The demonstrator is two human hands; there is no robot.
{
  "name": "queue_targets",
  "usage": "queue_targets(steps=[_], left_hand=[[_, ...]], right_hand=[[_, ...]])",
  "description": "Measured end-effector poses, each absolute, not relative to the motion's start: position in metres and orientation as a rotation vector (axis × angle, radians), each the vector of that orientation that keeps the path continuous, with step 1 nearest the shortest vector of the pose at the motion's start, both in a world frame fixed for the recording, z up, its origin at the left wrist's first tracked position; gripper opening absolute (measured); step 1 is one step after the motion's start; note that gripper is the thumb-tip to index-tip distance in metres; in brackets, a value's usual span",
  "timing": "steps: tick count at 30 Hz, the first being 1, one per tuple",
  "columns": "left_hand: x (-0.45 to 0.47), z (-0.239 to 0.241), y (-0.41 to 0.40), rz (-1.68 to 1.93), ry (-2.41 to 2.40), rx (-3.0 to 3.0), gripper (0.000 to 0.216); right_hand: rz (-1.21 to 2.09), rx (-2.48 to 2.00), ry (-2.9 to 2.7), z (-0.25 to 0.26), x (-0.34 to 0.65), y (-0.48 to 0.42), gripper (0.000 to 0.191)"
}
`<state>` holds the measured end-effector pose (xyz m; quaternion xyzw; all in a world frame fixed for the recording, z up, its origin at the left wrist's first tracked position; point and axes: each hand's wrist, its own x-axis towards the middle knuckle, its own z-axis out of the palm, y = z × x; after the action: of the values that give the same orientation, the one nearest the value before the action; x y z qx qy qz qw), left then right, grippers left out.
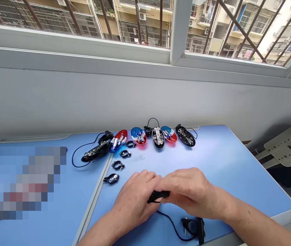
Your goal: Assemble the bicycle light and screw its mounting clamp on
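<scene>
We find both hands meeting over the near part of the table: the left hand (140, 193) and the right hand (190, 188) are closed on one black plastic piece (158, 196), held between them just above the surface. The fingers cover most of it, so we cannot fairly judge its shape. In our view, good handling calls for light, even pressure from both sides, and for slack in the black cable (173, 224) leading from beneath the hands towards a black clamp bracket (201, 231) — a tug there could strain the lead.

The blue tabletop (224, 160) is crossed by a seam beside the left forearm. Four black ring clamps (118, 165) line up near it; behind lie red-and-blue translucent shells (139, 131) bearing batteries, among black oval housings (158, 137). We note a pixelated item at far left. Beyond stands a plain wall (135, 99) beneath a window (78, 46) — barred, facing apartment buildings.
</scene>
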<state>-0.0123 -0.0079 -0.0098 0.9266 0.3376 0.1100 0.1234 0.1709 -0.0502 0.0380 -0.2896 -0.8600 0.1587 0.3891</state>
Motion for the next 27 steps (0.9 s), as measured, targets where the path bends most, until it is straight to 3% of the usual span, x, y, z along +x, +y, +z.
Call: queue_targets(steps=[10,14,20,27], left_hand=[[-0.013,-0.008,-0.011,0.279,0.970,2.752,0.018],[-0.012,-0.006,-0.012,0.261,0.984,2.729,0.013],[-0.013,-0.001,-0.012,0.248,0.964,2.643,0.013],[-0.014,-0.007,-0.010,0.249,0.966,2.628,0.016]], right_hand=[[0.185,-0.910,-2.034,0.028,0.163,-0.051,0.003],[0.115,-1.012,-1.930,0.026,0.159,-0.051,0.008],[0.270,-0.883,-1.917,0.025,0.160,-0.050,0.002],[0.335,-0.718,-1.995,0.029,0.170,-0.044,0.028]])
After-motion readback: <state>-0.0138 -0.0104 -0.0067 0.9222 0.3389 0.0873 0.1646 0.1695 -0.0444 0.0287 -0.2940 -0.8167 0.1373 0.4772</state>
